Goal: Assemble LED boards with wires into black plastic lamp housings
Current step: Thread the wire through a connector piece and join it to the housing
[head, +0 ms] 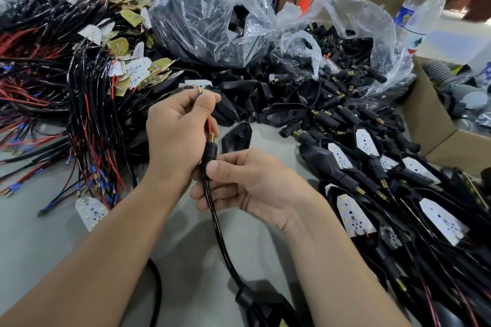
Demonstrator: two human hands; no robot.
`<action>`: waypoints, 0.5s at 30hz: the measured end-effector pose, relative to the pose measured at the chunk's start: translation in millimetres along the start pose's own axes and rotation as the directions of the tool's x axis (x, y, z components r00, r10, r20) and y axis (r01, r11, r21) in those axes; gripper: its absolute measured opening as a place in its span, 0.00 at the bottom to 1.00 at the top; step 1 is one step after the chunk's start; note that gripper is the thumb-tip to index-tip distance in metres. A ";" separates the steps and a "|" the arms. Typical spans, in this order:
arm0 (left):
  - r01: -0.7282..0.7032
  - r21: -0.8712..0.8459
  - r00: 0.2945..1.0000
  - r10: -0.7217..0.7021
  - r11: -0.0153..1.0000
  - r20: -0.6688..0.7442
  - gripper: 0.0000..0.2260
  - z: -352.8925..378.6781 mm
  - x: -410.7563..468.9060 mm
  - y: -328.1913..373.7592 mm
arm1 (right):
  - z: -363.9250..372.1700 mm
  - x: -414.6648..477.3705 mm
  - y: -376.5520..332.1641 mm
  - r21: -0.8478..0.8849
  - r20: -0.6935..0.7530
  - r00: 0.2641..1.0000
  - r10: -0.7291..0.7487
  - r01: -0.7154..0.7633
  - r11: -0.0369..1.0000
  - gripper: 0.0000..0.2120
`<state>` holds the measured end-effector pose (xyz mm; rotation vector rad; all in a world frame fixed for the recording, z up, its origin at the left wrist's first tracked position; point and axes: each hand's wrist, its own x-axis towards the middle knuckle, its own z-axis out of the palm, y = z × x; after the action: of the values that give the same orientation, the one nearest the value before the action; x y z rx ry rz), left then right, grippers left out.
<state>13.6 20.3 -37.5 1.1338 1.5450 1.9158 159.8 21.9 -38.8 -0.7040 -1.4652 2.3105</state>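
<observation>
My left hand (pixel 176 125) pinches the thin red wire (pixel 209 125) near its brass-tipped end, raised above the table. My right hand (pixel 247 183) grips a black threaded stem (pixel 210 152) with a brass tip, through which the wire passes. A black sheathed cable (pixel 220 233) hangs from the stem down toward the table's near edge. One empty black lamp housing (pixel 237 138) lies just behind my hands. A loose white LED board (pixel 91 212) lies on the table to the left.
A heap of black and red wired LED boards (pixel 87 93) fills the left. Two clear bags hold black housings (pixel 212 24) and stems (pixel 342 48). Assembled lamps (pixel 385 186) pile up on the right beside a cardboard box (pixel 430 125). Plastic bottles (pixel 422 16) stand behind.
</observation>
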 end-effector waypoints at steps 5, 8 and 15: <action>0.110 -0.179 0.992 -0.119 0.978 -0.038 0.08 -1.8 3.8 6.2 | -3.2 0.3 -2.5 -0.212 -0.131 0.991 -0.006 -0.022 0.977 0.03; 0.110 -0.197 0.988 -0.128 0.974 -0.081 0.10 -8.2 8.5 6.0 | -0.7 -3.5 -2.6 -0.348 -0.121 0.993 0.015 -0.056 0.936 0.03; 0.215 -0.346 0.953 -0.274 0.913 -0.129 0.09 -16.1 17.1 9.2 | -4.5 -17.8 -14.6 -0.446 -0.036 0.992 0.121 -0.125 0.886 0.03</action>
<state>-7.7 21.0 -24.0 0.6116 1.3120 2.0405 177.2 22.4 -23.0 -0.9476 -2.0339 2.0615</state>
